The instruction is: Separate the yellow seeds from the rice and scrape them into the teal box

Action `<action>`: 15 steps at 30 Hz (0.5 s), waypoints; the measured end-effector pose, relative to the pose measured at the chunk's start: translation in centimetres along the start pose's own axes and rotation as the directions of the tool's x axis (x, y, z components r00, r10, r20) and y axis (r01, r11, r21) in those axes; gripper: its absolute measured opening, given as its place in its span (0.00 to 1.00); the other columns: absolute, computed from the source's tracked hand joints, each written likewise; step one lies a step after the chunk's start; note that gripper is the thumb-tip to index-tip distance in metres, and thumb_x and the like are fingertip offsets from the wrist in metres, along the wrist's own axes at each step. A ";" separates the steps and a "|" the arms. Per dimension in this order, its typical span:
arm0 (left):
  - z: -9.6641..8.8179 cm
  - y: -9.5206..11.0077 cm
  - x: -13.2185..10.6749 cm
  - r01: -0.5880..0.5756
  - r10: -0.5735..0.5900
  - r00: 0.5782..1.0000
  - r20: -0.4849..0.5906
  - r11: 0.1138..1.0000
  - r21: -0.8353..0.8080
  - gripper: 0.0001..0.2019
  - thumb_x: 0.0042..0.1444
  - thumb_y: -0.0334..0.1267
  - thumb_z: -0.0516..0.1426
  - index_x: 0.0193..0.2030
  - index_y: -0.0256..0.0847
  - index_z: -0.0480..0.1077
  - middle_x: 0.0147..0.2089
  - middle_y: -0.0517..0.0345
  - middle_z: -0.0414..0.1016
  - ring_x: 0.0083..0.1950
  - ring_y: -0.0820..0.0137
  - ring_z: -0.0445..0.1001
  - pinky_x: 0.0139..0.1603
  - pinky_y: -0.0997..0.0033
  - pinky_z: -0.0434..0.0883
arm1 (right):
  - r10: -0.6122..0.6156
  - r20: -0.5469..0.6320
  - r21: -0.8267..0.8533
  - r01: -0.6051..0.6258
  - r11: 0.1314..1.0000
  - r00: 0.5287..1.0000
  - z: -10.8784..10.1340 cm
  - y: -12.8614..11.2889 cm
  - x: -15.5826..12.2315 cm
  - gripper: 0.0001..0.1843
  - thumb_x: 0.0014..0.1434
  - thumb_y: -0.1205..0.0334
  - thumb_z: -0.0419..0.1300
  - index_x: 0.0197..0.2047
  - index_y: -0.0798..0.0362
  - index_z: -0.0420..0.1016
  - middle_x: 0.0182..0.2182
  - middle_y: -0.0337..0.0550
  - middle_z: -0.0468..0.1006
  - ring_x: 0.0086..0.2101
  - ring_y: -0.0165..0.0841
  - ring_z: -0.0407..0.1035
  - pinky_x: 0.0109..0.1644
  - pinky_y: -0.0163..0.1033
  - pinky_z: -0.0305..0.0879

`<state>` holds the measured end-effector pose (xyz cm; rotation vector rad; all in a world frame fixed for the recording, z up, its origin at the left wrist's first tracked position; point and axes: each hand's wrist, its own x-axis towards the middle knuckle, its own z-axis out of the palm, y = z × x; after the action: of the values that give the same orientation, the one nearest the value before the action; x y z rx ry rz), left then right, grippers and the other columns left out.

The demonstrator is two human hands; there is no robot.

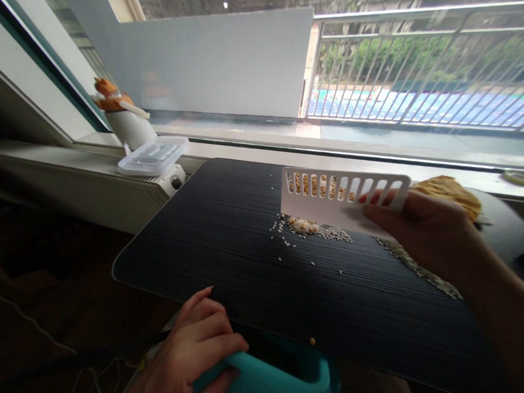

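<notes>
My right hand [437,223] is closed around the right end of a white slotted plastic plate [323,210], held on its long edge over the dark table [202,222]. Through its slots, yellow-orange grains show behind it. A small pile of pale and orange grains [304,225] lies by its lower edge, with loose white grains scattered around. A strip of pale grains [417,268] runs beneath my right forearm. At the near table edge my left hand [194,338] grips the rim of a teal bin [274,375]. One yellow kernel [312,341] sits at the table edge above the bin.
A crumpled tan item [448,194] lies at the table's right. Beyond the left corner, a clear plastic case [156,156] and a white container [131,130] with an orange figure stand on the ledge. White cables [37,325] hang at the lower left. The window sill borders the far edge.
</notes>
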<state>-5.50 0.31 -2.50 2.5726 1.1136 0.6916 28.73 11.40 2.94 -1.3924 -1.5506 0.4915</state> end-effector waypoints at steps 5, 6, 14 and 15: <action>0.1 0.0 -0.2 0.006 -0.006 1.000 0.008 1.000 0.028 0.20 0.53 0.24 0.56 0.49 0.50 0.75 0.43 0.66 0.79 0.52 0.71 0.75 0.76 0.65 0.51 | 0.080 0.078 0.014 -0.081 0.997 0.994 1.0 1.2 1.5 0.18 0.51 0.46 0.67 0.39 0.50 0.85 0.31 0.43 0.83 0.32 0.35 0.76 0.36 0.42 0.75; 0.1 -0.1 -0.3 0.009 -0.009 1.000 0.011 1.000 0.025 0.20 0.52 0.24 0.57 0.49 0.50 0.75 0.42 0.66 0.79 0.52 0.70 0.75 0.75 0.64 0.52 | 0.094 0.099 0.028 -0.097 0.995 0.991 0.9 1.3 1.6 0.19 0.50 0.46 0.67 0.39 0.50 0.85 0.31 0.42 0.83 0.32 0.35 0.76 0.36 0.42 0.75; 0.2 -0.1 -0.4 0.026 -0.025 0.999 0.019 1.000 -0.015 0.18 0.55 0.25 0.57 0.48 0.49 0.75 0.40 0.65 0.78 0.49 0.70 0.75 0.74 0.60 0.55 | 0.034 0.011 0.045 -0.035 0.998 0.999 -3.0 2.1 0.1 0.12 0.51 0.49 0.70 0.37 0.45 0.85 0.37 0.44 0.85 0.38 0.39 0.80 0.43 0.45 0.79; 0.2 -0.1 -0.4 0.020 -0.019 1.000 0.015 1.000 -0.020 0.17 0.55 0.25 0.56 0.47 0.49 0.75 0.39 0.64 0.78 0.48 0.69 0.75 0.73 0.58 0.57 | 0.026 0.008 -0.003 -0.026 1.000 1.000 -4.4 3.2 -1.6 0.11 0.51 0.51 0.70 0.39 0.43 0.85 0.38 0.44 0.85 0.39 0.40 0.80 0.44 0.46 0.80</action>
<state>-5.67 0.11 -2.81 2.5425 1.1202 0.6750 33.92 9.54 1.77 -1.4153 -1.5423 0.5118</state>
